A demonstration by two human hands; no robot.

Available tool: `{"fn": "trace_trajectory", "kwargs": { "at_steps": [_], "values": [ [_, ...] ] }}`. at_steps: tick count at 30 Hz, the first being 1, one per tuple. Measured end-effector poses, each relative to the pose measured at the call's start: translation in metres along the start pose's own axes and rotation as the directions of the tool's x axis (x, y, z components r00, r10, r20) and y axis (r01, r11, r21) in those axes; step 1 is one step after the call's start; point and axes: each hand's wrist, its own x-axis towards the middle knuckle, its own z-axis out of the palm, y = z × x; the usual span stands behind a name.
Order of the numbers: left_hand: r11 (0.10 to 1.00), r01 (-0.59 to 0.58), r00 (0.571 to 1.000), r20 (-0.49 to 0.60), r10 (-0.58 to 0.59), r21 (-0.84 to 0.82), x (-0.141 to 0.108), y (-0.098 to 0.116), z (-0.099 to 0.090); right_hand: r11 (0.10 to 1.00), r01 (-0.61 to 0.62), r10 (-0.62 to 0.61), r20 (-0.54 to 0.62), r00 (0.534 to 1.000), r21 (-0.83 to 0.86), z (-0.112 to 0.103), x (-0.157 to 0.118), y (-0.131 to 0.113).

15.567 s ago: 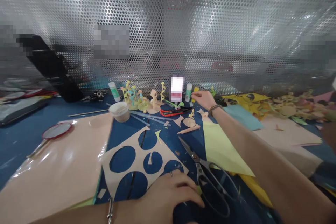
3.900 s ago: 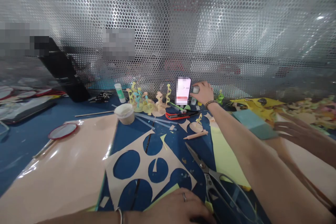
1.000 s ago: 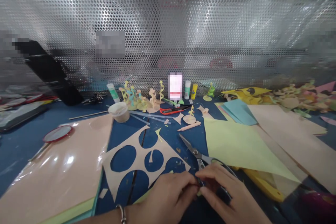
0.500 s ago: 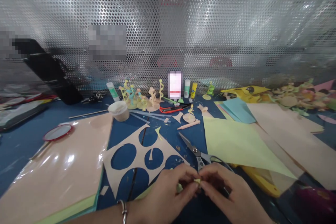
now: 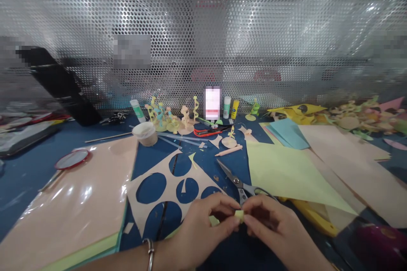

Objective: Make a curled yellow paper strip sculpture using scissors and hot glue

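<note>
I reference this view with 12 o'clock at the perforated metal screen (image 5: 203, 21) and 6 o'clock at my own wrists. The item in hand is a small pale yellow-green paper piece (image 5: 239, 216), located at about 6 o'clock from the view centre and raised above the work surface between both hands. My left hand (image 5: 203, 226) is at the piece's 9 o'clock and my right hand (image 5: 270, 230) at its 3 o'clock. Both are set in a narrow pinch, curled inward and holding the piece between them, and neither is spread wide. I judge the piece very light and thin, soft under pressure, and easily creased or crushed. Its paper surface should offer modest grip, so hold it by the opposite sides with light fingertip pressure only. It appears short and blocky, with one pale face turned up toward the camera. Because the fingers cover its ends, I cannot tell its long axis or which way it points. Just beyond it, at 12 o'clock, lie steel scissors (image 5: 238, 186) with their blades aimed toward about 10 o'clock. A peach sheet with round cut-outs (image 5: 167, 173) lies at 10 o'clock, and a large pale yellow-green sheet (image 5: 286, 175) lies at 2 o'clock.
</note>
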Motion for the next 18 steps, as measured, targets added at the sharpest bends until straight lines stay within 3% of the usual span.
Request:
{"fn": "trace_trajectory", "kwargs": {
  "at_steps": [7,18],
  "values": [
    [0.997,0.029,1.0,0.009,-0.028,-0.078,0.0026,0.0029,-0.0007,0.999,0.012,-0.012,0.002,1.0,-0.035,0.0014,0.0008,-0.0013],
    [0.977,0.089,0.995,-0.018,-0.094,-0.195,0.0048,-0.0009,-0.0022,0.999,-0.011,0.012,-0.036,0.999,0.045,0.0015,0.0005,-0.0026]
  ]
}}
